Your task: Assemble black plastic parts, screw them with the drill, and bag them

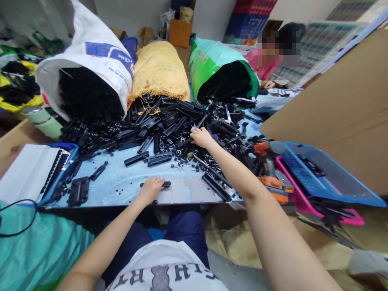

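Observation:
My left hand (152,190) is closed over a long black plastic piece (166,184) at the front of the blue-covered table (103,178); the piece's rounded end sticks out to the right. Farther forward, my right hand (202,138) reaches into a heap of black plastic parts (169,117). Its fingers are bent together beside a small pale metallic part (193,128); what they grip is too small to make out. Between the hands lie several black bars (159,159) and small scattered fittings.
A white sack (87,60), a yellow sack (160,72) and a green sack (218,60) spill parts onto the table. At right are an orange power drill (268,169) and a blue basket (327,178). Cardboard (339,117) stands behind. A co-worker's pink sleeve (263,68) shows beyond.

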A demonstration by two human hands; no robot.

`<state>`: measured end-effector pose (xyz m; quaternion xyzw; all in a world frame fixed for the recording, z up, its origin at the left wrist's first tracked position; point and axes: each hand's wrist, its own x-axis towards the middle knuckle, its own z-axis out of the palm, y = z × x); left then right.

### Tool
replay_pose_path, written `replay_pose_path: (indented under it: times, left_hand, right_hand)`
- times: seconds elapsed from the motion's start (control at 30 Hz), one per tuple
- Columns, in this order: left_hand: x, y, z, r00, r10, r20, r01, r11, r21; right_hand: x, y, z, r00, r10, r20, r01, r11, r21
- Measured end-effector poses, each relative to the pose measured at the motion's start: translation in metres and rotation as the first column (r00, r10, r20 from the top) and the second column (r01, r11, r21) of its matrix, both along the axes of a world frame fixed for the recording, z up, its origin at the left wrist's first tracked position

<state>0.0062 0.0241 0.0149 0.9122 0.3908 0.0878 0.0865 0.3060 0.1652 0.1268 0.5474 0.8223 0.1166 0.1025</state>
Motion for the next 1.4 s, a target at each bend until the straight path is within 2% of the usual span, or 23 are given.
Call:
replay_pose_path:
  times: [0.1,0.2,0.27,0.33,0.43,0.53,0.6,0.93,1.1,1.2,1.27,1.33,1.4]
  left_hand:
    - [-0.003,-0.004,-0.002,1.0,-0.007,0.011,0.007,0.999,0.042]
    - [-0.012,-0.012,-0.001,1.0,0.018,-0.024,-0.018,0.999,0.038]
    - [-0.016,-0.014,0.0,0.998,0.047,-0.04,-0.047,0.999,0.008]
    - [-0.018,-0.013,0.003,0.999,0.05,-0.021,-0.051,0.998,-0.044]
    - [-0.014,-0.01,0.008,1.0,0.016,0.013,-0.014,0.992,-0.127]
    - [-0.008,-0.009,0.012,1.0,0.011,-0.006,-0.012,0.984,-0.179]
    - [-0.006,-0.01,0.014,1.0,0.01,-0.011,-0.012,0.983,-0.185]
    - [-0.016,-0.019,0.008,0.989,-0.029,0.143,0.043,0.994,-0.101]
    - [-0.016,-0.02,0.006,0.984,-0.028,0.178,0.044,0.995,-0.085]
    - [-0.003,-0.012,0.01,0.993,-0.051,0.104,0.066,0.986,-0.152]
    - [0.015,0.002,0.013,0.993,-0.089,0.073,0.1,0.982,-0.162]
    - [0.038,0.024,0.017,0.996,-0.068,0.057,0.073,0.993,-0.097]
    - [0.062,0.048,0.021,1.0,-0.016,-0.018,0.016,1.0,-0.024]
  right_hand:
    - [-0.016,-0.023,-0.002,1.0,0.009,-0.014,-0.008,0.997,0.071]
    - [-0.027,-0.079,-0.017,0.996,-0.003,-0.084,0.009,0.998,0.066]
    - [-0.031,-0.124,-0.033,0.986,0.029,-0.162,-0.038,0.998,-0.056]
    - [-0.034,-0.163,-0.05,0.963,0.104,-0.247,-0.156,0.966,-0.204]
    - [-0.04,-0.195,-0.074,0.931,0.178,-0.319,-0.28,0.91,-0.308]
    - [-0.05,-0.196,-0.088,0.937,0.156,-0.313,-0.26,0.909,-0.325]
    - [-0.057,-0.191,-0.09,0.945,0.134,-0.297,-0.234,0.915,-0.329]
    - [-0.081,-0.2,-0.062,0.971,0.086,-0.222,-0.141,0.959,-0.246]
    - [-0.077,-0.195,-0.054,0.968,0.112,-0.227,-0.167,0.955,-0.244]
    - [-0.058,-0.184,-0.053,0.965,0.073,-0.253,-0.152,0.94,-0.305]
    - [-0.046,-0.172,-0.055,0.951,0.012,-0.31,-0.13,0.922,-0.365]
    - [-0.043,-0.154,-0.06,0.917,-0.058,-0.394,-0.097,0.928,-0.361]
    - [-0.05,-0.134,-0.069,0.89,-0.133,-0.437,0.004,0.959,-0.284]
